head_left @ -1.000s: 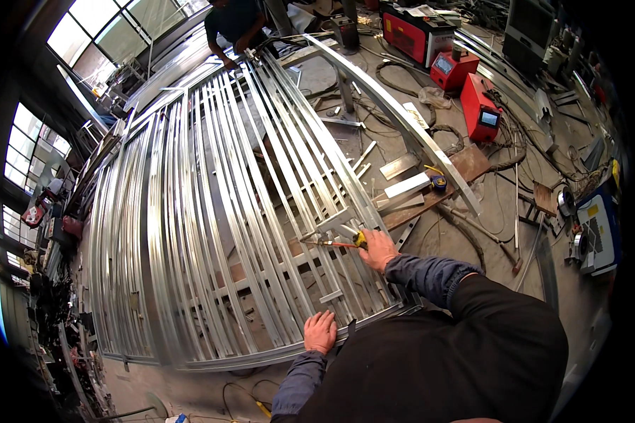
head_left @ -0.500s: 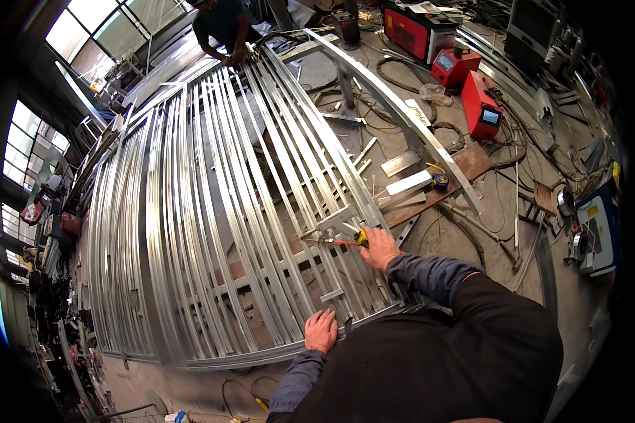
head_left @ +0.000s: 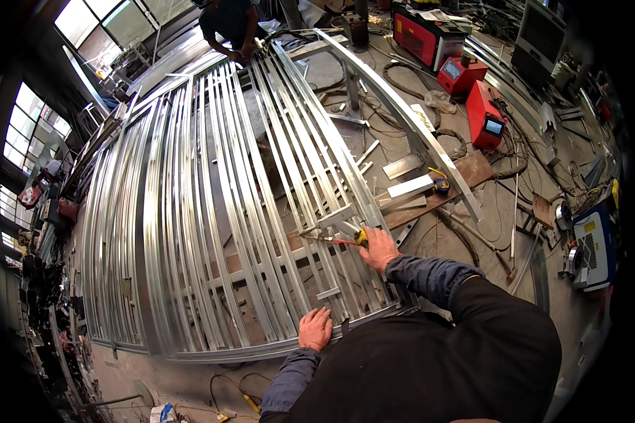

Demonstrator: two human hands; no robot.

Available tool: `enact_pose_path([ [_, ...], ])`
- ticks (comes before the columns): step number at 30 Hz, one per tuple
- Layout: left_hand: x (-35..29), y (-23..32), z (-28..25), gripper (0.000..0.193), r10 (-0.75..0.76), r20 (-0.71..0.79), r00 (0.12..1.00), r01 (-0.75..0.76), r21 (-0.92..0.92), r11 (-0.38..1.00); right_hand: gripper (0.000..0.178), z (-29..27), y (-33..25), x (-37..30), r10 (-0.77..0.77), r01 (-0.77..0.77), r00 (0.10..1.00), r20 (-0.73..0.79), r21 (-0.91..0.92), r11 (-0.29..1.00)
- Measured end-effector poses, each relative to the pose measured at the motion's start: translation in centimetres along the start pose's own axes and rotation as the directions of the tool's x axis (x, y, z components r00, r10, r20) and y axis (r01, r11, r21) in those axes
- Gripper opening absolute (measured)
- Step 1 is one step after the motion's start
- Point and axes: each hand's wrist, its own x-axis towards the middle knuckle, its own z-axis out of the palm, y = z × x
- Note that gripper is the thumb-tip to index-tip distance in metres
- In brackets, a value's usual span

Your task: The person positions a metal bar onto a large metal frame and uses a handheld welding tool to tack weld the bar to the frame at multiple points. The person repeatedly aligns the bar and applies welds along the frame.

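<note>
A large frame of long, shiny metal bars (head_left: 225, 162) lies in front of me. Fingers flat and stretched out, my left hand (head_left: 315, 329) rests on its near edge. Farther right, my right hand (head_left: 379, 249) is closed around a hand tool (head_left: 362, 237) with a yellow-and-black grip and a thin orange-red shaft; its exact kind is unclear. The shaft points left across the bars. Just beyond it sits a flat metal piece (head_left: 337, 216) with an angled shape. A short metal strip (head_left: 328, 293) lies across the bars between my hands.
At the frame's far end a person (head_left: 227, 28) bends over the bars. A curved metal beam (head_left: 388, 99) runs along the right. Beyond are red machines (head_left: 485, 116), cables, and a tape measure (head_left: 441, 185) beside a board (head_left: 474, 166). A blue-and-white case (head_left: 595, 240) stands far right.
The view has shifted slightly. Both hands keep their places on the frame, and the tool stays in my right hand.
</note>
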Motion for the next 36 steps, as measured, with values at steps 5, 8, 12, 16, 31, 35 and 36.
enact_pose_path([
  [5, -0.1, -0.1, 0.2, 0.038, 0.004, 0.000, 1.000, -0.004, 0.001, 1.000, 0.074, -0.1, 0.1, 0.1, 0.008, -0.008, 1.000, 0.027, 0.009, 1.000],
  [8, 0.0, -0.3, 0.2, 0.037, 0.003, -0.004, 1.000, -0.003, -0.021, 1.000, 0.075, 0.2, 0.2, 1.0, 0.050, -0.053, 0.996, 0.069, 0.054, 0.997],
  [12, 0.2, 0.0, 0.2, 0.038, -0.010, 0.015, 1.000, 0.011, -0.031, 0.999, 0.063, 1.4, 1.7, 4.9, 0.035, -0.062, 0.993, 0.114, 0.248, 0.967],
  [16, 0.2, -0.1, -0.2, 0.039, -0.018, 0.056, 0.998, 0.020, -0.048, 0.999, 0.074, 1.8, 2.1, 8.6, 0.052, -0.272, 0.904, 0.425, 0.476, 0.836],
  [31, 0.1, -0.4, -0.9, 0.039, -0.054, 0.031, 0.998, 0.056, -0.081, 0.995, 0.045, -2.7, -1.5, 6.9, -0.227, -0.260, 0.860, 0.456, 0.776, 0.575],
  [35, 0.5, -0.3, -1.0, 0.046, -0.185, 0.050, 0.981, 0.191, -0.159, 0.969, 0.041, -7.4, -3.5, 3.5, -0.280, -0.189, 0.843, 0.460, 0.739, 0.647],
  [36, 0.8, -0.4, -1.1, 0.048, -0.177, 0.055, 0.983, 0.184, -0.192, 0.964, 0.041, -8.7, -4.1, 3.0, -0.283, -0.168, 0.830, 0.481, 0.698, 0.696],
])
